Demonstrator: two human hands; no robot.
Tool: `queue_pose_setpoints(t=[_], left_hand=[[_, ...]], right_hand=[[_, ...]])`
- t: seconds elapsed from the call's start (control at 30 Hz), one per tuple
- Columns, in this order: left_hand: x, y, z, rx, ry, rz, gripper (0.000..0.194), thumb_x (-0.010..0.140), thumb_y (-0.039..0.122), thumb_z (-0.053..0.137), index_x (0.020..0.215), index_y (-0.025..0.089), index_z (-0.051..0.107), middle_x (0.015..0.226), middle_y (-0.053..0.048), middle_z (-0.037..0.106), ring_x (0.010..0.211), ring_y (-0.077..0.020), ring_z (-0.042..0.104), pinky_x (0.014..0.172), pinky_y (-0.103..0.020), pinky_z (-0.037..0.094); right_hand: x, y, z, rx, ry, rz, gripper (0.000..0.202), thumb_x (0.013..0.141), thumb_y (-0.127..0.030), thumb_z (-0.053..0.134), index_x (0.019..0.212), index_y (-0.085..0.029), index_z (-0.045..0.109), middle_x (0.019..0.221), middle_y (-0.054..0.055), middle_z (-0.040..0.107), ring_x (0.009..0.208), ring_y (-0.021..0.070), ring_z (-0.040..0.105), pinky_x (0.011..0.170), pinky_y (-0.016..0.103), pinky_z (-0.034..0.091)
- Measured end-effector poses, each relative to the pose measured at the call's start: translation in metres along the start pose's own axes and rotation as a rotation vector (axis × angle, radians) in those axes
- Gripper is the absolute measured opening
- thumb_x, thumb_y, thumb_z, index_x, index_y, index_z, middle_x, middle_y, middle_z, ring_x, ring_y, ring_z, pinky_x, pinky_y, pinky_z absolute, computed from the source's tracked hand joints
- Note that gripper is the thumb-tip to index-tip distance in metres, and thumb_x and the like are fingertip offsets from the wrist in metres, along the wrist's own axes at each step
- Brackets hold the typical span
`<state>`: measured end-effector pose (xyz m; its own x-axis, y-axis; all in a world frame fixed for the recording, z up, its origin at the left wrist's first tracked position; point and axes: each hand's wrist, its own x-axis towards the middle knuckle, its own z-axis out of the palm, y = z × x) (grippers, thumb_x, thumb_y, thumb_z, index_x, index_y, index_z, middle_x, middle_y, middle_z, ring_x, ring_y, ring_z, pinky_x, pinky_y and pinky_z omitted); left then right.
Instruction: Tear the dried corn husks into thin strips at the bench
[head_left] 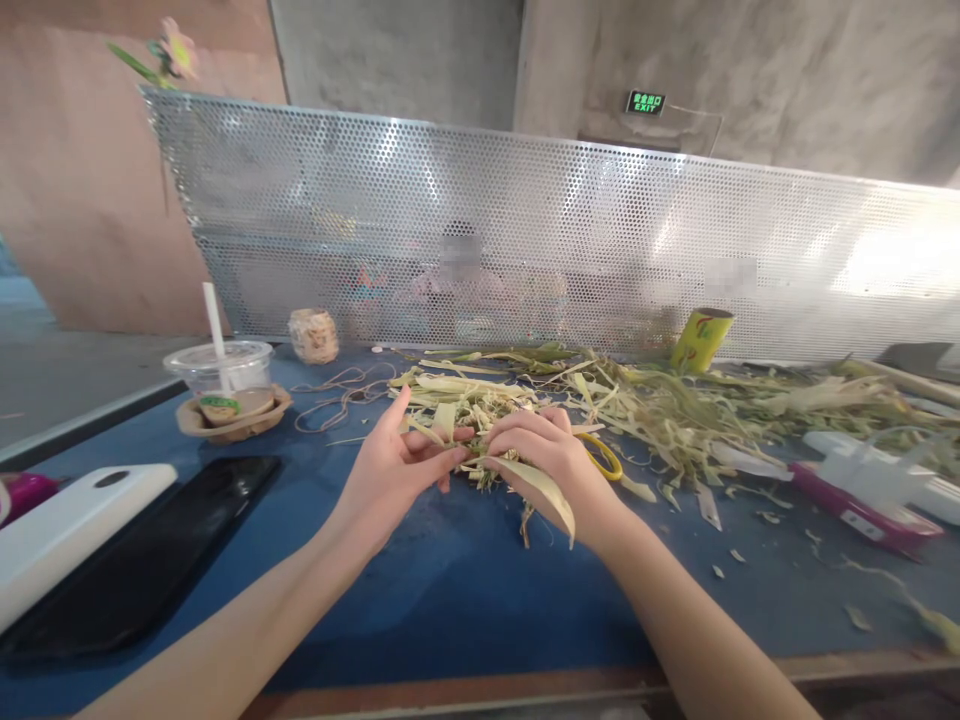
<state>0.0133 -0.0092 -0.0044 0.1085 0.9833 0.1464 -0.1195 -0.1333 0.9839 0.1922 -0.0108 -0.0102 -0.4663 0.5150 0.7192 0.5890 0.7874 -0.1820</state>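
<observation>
Over the middle of the blue table, my left hand (409, 450) pinches a pale dried leaf strip (444, 420) between thumb and fingers, its thumb pointing toward my right hand. Close beside it, my right hand (551, 455) is closed on the same small bunch, its fingers bent downward. A broad yellowish leaf strip (553, 497) curves out from below the right palm. What lies between the fingertips is partly hidden. Directly behind both hands spreads a heap of shredded dried leaves (487, 395). Yellow scissors handles (606, 458) rest just right of my right hand.
At left are a plastic cup with straw (225, 375), a black phone (142, 555), a white device (82, 530), twine (341, 395) and a woven jar (313, 335). At right stand a yellow-green tube (701, 340) and a purple-white power strip (862, 510). A perforated metal screen (525, 240) closes the back.
</observation>
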Motion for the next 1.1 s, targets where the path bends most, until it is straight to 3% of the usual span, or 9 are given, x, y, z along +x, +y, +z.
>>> queue_pose_setpoints(t=[0.1,0.23,0.3,0.4,0.7,0.83,0.97,1.1], left_hand=[[-0.002,0.001,0.002,0.034,-0.018,0.006,0.113,0.063,0.018,0.073,0.14,0.017,-0.009,0.068,0.0,0.067,0.05,-0.0085,0.049,0.049,-0.022,0.041],[-0.006,0.003,0.003,0.154,-0.057,0.082,0.111,0.066,0.021,0.07,0.139,0.024,-0.014,0.074,-0.001,0.068,0.052,-0.0104,0.052,0.053,-0.025,0.044],[-0.008,0.003,0.003,0.239,-0.042,0.145,0.109,0.067,0.022,0.07,0.139,0.028,-0.012,0.075,0.0,0.068,0.053,-0.0116,0.054,0.054,-0.027,0.046],[-0.008,0.002,0.002,0.253,-0.032,0.173,0.108,0.066,0.021,0.07,0.139,0.03,-0.008,0.077,-0.001,0.069,0.055,-0.0131,0.056,0.054,-0.027,0.047],[0.001,-0.006,0.001,0.156,-0.058,0.115,0.11,0.062,0.02,0.073,0.14,0.027,-0.005,0.084,-0.005,0.07,0.06,-0.0139,0.059,0.055,-0.027,0.048],[0.005,-0.006,-0.005,0.216,-0.043,0.13,0.109,0.063,0.023,0.072,0.14,0.027,-0.006,0.075,-0.002,0.069,0.055,-0.0126,0.056,0.053,-0.026,0.046],[0.006,0.0,-0.011,0.22,0.007,0.105,0.112,0.063,0.024,0.072,0.14,0.024,-0.009,0.081,-0.004,0.069,0.056,-0.013,0.055,0.052,-0.026,0.045],[0.007,0.004,-0.013,0.15,-0.004,0.026,0.115,0.061,0.02,0.074,0.14,0.018,-0.01,0.091,-0.01,0.069,0.053,-0.0104,0.051,0.05,-0.025,0.044]], right_hand=[[0.002,0.0,0.004,0.096,0.025,0.058,0.009,0.083,-0.024,0.051,0.077,-0.02,0.056,0.082,0.004,0.063,0.077,0.0144,0.059,0.071,0.027,0.041],[0.004,-0.001,0.009,0.251,0.044,0.402,0.013,0.077,-0.026,0.056,0.067,-0.019,0.052,0.057,-0.002,0.053,0.05,0.0106,0.05,0.048,0.021,0.039],[0.005,-0.002,0.012,0.301,0.037,0.519,0.014,0.075,-0.029,0.057,0.067,-0.02,0.051,0.053,-0.004,0.051,0.044,0.0095,0.046,0.042,0.02,0.035],[0.004,-0.003,0.014,0.325,0.063,0.569,0.017,0.072,-0.031,0.057,0.063,-0.02,0.05,0.055,-0.003,0.053,0.045,0.009,0.045,0.04,0.02,0.034],[0.006,-0.008,0.018,0.282,0.078,0.558,0.021,0.07,-0.025,0.057,0.053,-0.02,0.045,0.045,-0.006,0.043,0.04,0.0076,0.039,0.038,0.02,0.033],[0.002,-0.008,0.019,0.414,-0.007,0.588,0.012,0.075,-0.023,0.054,0.064,-0.019,0.05,0.052,-0.003,0.053,0.04,0.0093,0.049,0.038,0.022,0.042],[-0.001,-0.005,0.012,0.516,-0.149,0.448,0.015,0.083,-0.014,0.039,0.079,-0.019,0.052,0.077,0.003,0.062,0.061,0.0121,0.064,0.052,0.023,0.053],[-0.003,-0.001,0.002,0.323,-0.285,0.255,0.023,0.086,-0.01,0.036,0.095,-0.02,0.055,0.081,0.002,0.065,0.069,0.0117,0.065,0.061,0.023,0.054]])
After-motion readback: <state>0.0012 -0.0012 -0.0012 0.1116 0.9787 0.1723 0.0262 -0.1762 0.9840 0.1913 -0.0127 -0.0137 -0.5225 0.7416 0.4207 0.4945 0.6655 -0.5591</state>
